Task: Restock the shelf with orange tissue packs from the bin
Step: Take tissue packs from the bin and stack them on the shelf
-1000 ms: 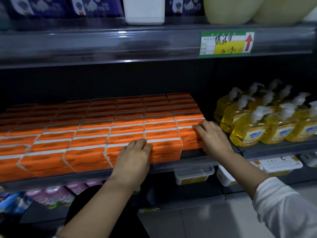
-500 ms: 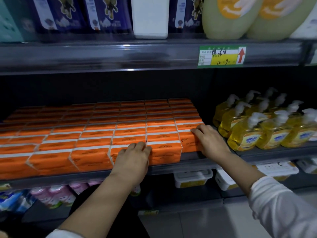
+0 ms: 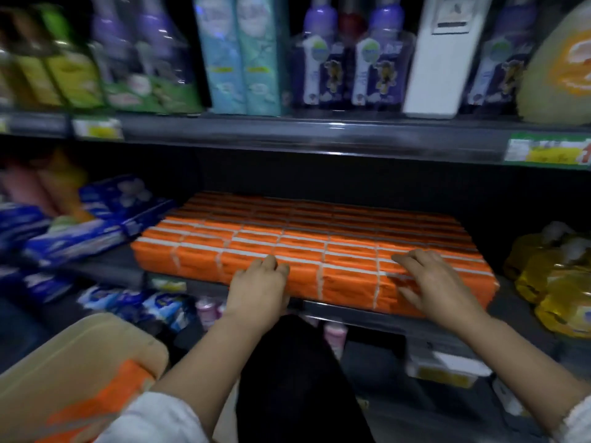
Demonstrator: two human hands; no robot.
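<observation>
Nearest, below and left of the block (image 3: 319, 231) of orange tissue packs, the bin (image 3: 80, 356) holds loose packs (image 3: 112, 401). The left hand (image 3: 259, 286) lies against the block's front face near its middle, fingers close together with tips over the top edge. The right hand (image 3: 438, 282) rests on the block's front right corner, fingers (image 3: 412, 262) spread wide and flat, holding nothing. The block fills the shelf (image 3: 367, 318); blue packs (image 3: 73, 238) lie left of it and soap bottles (image 3: 550, 276) right.
</observation>
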